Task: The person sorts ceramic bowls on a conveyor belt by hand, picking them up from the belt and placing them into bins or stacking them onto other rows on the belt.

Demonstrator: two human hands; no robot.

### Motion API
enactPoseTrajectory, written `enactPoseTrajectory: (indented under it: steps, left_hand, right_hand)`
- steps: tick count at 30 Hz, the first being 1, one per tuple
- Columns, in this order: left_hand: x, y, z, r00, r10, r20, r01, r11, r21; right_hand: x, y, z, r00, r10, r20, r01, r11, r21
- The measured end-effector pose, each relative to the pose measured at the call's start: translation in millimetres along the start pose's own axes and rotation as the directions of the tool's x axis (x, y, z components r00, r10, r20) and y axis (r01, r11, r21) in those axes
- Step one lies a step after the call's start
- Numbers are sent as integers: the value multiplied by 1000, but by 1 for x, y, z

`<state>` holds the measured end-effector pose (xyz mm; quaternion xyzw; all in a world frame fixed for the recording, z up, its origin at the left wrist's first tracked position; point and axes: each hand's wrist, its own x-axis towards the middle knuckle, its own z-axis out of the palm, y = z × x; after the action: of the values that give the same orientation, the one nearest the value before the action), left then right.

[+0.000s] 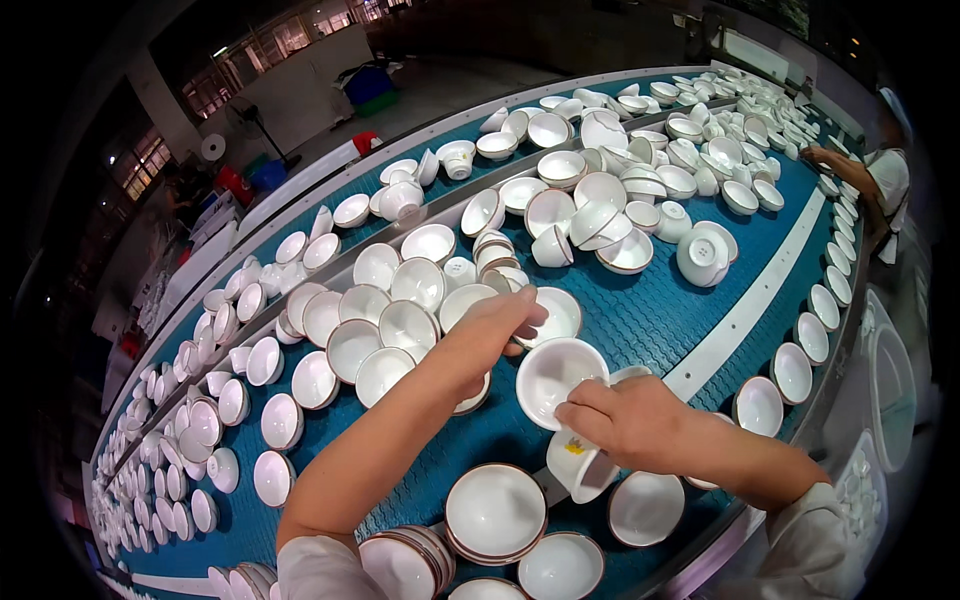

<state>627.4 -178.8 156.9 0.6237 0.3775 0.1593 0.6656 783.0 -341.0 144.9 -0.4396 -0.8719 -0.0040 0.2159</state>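
Note:
White ceramic bowls with brown rims are spread over the blue conveyor belt in front of me. My right hand (630, 422) is closed on the rim of a tilted white bowl (548, 385), its inside facing me. Just under those fingers is a white bowl with a yellow mark (578, 466), lying on its side; whether the hand grips it too is hidden. My left hand (500, 328) reaches across the belt, fingers curled at the left edge of another bowl (556, 316). Nested bowls (497, 512) stand nearest me.
A white divider strip (735, 325) runs along the belt, with a row of bowls (792, 373) beyond it on the right. Heaped bowls (690, 160) cover the far end. A metal rail (400, 228) separates a left lane. A co-worker (880, 175) stands at the far right.

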Motion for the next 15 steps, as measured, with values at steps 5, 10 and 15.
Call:
enactPoseTrajectory:
  steps: [5, 10, 15]
  left_hand:
    - [158, -24, 13, 832, 544, -107, -242, 530, 813]
    - [228, -35, 40, 922, 319, -218, 116, 310, 944]
    - [210, -36, 2, 939, 308, -156, 157, 20, 987]
  right_hand:
    - [-54, 23, -21, 973, 219, -71, -211, 972, 104]
    - [-96, 33, -47, 955, 291, -49, -279, 945, 173]
    - [-183, 24, -91, 751, 559, -350, -497, 829, 258]
